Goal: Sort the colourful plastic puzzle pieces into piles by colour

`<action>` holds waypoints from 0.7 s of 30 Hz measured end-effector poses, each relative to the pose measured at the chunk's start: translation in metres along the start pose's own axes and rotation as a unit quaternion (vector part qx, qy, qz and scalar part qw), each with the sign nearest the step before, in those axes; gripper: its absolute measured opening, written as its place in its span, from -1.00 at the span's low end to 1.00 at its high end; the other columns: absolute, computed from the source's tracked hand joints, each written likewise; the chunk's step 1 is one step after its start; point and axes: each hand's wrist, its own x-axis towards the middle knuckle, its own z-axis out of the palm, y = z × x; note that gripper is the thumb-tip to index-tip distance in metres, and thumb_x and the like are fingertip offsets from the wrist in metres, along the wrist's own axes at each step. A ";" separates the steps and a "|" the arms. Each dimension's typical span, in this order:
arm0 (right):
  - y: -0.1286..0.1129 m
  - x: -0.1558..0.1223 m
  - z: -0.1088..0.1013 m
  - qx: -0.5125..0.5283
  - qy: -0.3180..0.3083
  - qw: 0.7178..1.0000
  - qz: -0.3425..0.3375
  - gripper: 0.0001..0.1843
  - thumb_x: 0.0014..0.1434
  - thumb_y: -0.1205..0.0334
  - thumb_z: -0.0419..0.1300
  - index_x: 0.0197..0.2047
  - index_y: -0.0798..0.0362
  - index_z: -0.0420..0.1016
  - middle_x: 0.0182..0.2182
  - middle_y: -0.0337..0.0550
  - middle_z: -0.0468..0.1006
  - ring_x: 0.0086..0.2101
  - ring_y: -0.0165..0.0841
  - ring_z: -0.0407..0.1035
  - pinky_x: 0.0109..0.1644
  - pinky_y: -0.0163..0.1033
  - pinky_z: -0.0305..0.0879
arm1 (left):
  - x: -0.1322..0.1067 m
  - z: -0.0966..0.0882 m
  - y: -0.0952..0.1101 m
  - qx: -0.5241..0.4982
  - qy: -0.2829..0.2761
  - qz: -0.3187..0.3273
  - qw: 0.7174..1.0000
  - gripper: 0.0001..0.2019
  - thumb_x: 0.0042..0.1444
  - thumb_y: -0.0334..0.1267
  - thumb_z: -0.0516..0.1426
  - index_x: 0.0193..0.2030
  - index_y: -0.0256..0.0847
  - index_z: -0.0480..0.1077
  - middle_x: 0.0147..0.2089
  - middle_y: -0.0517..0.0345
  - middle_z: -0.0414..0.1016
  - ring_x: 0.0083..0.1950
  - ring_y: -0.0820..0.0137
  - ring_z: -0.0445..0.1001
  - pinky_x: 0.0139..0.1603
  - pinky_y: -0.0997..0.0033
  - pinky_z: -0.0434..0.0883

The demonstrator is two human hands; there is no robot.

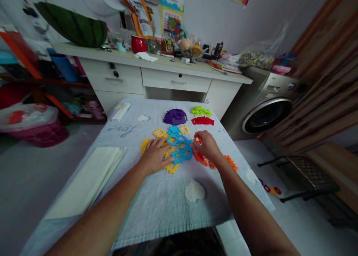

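My left hand [154, 155] lies flat with its fingers spread over yellow toothed plastic pieces [171, 168] and reaches the edge of a cluster of blue toothed pieces [183, 151]. On the other side of the cluster, the fingers of my right hand [206, 144] are closed on an orange toothed piece [198, 139], partly hidden by them. More orange pieces [231, 162] lie under and beside my right wrist. Beyond the hands are a purple heap [175, 116], a red row [203, 121] and a lime-green pile [201, 111] of similar pieces.
A grey cloth [165, 207] covers the table. On its left are a folded cream cloth [86, 177] and a white box [121, 112]. Behind stands a white desk [176, 78] with a watermelon [75, 26] and jars; a washing machine [265, 106] is at right.
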 end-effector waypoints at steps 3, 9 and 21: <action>-0.031 0.018 0.011 0.064 0.002 0.997 -0.042 -0.76 0.15 0.26 0.21 -0.09 0.11 0.47 -0.16 -0.02 0.48 -0.10 -0.26 0.35 0.07 -0.16 0.24 | 0.001 0.002 -0.001 -0.025 0.021 0.005 0.999 -0.49 0.09 0.08 0.17 0.12 -0.11 0.37 0.24 -0.09 0.31 0.27 0.03 0.25 0.27 -0.08 0.17; -0.042 0.020 0.018 0.220 -0.016 0.970 -0.107 -0.62 0.31 0.05 0.05 0.11 0.03 0.36 0.05 -0.03 0.44 0.05 -0.29 0.33 0.16 -0.10 0.24 | 0.002 0.004 -0.003 -0.089 0.089 -0.020 0.992 -0.19 0.05 0.08 0.21 0.34 -0.23 0.03 0.25 -0.20 0.29 0.25 0.02 0.28 0.22 -0.04 0.26; 0.072 -0.097 -0.017 -0.128 -0.097 0.976 0.146 0.22 -0.21 -0.28 0.39 0.41 -0.04 -0.01 0.35 0.19 0.06 0.29 0.18 -0.03 0.22 0.31 0.04 | 0.001 0.000 0.001 -0.034 0.029 0.006 0.999 -0.42 0.10 0.17 0.13 0.18 -0.10 0.35 0.30 -0.09 0.19 0.30 0.01 0.17 0.29 -0.06 0.16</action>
